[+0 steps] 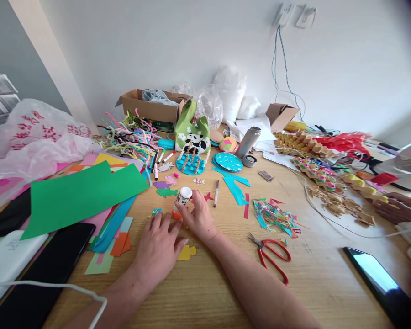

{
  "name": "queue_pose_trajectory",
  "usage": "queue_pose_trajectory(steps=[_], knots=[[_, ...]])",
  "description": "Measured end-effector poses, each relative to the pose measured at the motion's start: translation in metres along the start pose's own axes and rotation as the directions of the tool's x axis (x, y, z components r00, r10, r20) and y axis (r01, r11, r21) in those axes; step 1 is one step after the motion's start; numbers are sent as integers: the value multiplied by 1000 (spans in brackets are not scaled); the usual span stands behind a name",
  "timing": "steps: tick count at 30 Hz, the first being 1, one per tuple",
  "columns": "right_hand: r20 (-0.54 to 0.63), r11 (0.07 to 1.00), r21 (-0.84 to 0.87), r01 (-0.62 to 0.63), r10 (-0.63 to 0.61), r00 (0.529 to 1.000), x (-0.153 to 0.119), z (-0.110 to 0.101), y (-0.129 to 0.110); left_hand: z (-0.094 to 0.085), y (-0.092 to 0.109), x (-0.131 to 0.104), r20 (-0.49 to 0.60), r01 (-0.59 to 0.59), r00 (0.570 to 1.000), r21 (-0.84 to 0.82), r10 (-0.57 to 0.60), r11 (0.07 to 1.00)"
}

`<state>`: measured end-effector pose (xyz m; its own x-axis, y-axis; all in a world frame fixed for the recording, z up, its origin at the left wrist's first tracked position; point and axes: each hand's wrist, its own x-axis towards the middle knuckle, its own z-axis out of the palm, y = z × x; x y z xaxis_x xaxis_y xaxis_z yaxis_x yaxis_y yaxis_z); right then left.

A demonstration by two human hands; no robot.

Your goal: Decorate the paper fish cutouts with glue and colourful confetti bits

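My right hand is wrapped round a small white-capped bottle, which stands slightly tilted near the table's middle. Fingers spread, my left hand lies on the table just left of it. An orange paper cutout shows between the two hands, partly covered by fingers. Below them lies a yellow paper cutout. Beyond the bottle are a green paper fish, a purple paper fish and a pink paper fish. A red paper cutout sits behind my right hand.
Red-handled scissors, a pen and paper scraps lie to the right. Green paper sheets cover the left. A metal flask stands behind. At the right edge are a phone and another person's hand.
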<state>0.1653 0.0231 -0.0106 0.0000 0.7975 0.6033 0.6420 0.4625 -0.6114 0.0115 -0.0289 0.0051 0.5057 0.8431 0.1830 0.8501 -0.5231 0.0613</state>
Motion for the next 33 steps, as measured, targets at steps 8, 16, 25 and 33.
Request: queue_pose_trajectory(steps=[8,16,25,33], knots=[[15,1000,1,-8,8,1000,0,0,-2,-1,1,0,9,-10,1000,20,9,1000],[12,1000,-8,4,-4,1000,1,-1,-1,-1,0,0,-17,-10,1000,6,10,1000],[12,1000,2,6,-6,1000,1,0,-1,-1,1,1,22,-6,1000,23,5,1000],[-6,1000,-4,11,-11,1000,1,-2,-3,-2,1,1,25,-9,1000,34,9,999]])
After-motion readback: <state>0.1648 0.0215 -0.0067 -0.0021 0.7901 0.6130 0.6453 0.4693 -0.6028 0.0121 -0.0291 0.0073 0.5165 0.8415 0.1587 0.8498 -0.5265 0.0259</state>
